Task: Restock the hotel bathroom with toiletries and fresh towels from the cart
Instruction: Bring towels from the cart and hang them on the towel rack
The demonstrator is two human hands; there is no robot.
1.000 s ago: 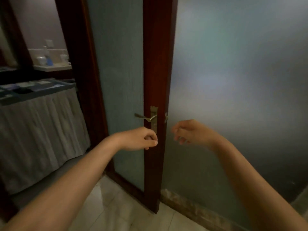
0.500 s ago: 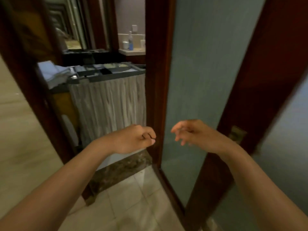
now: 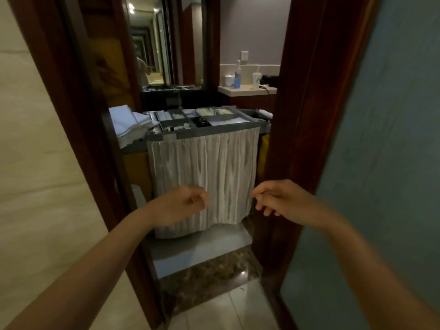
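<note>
A grey housekeeping cart (image 3: 209,133) stands just outside the doorway, with a pleated white curtain (image 3: 204,177) hanging down its front. Its top tray holds compartments of small toiletries (image 3: 202,116). Folded white towels (image 3: 129,126) are stacked at its left end. My left hand (image 3: 183,203) hovers in front of the curtain with fingers curled into a loose fist, holding nothing. My right hand (image 3: 278,198) floats at the same height near the door frame, fingers relaxed and slightly spread, empty.
A dark wooden door frame (image 3: 302,115) borders the opening on both sides. The frosted-glass door (image 3: 381,163) stands open at the right. A beige wall (image 3: 35,163) fills the left. Beyond the cart are a mirror (image 3: 152,44) and a counter (image 3: 247,89) with bottles and cups.
My view has swung left from the door and its handle to the doorway, so the cart is now centred ahead. Both hands keep their pose, held out in front and empty.
</note>
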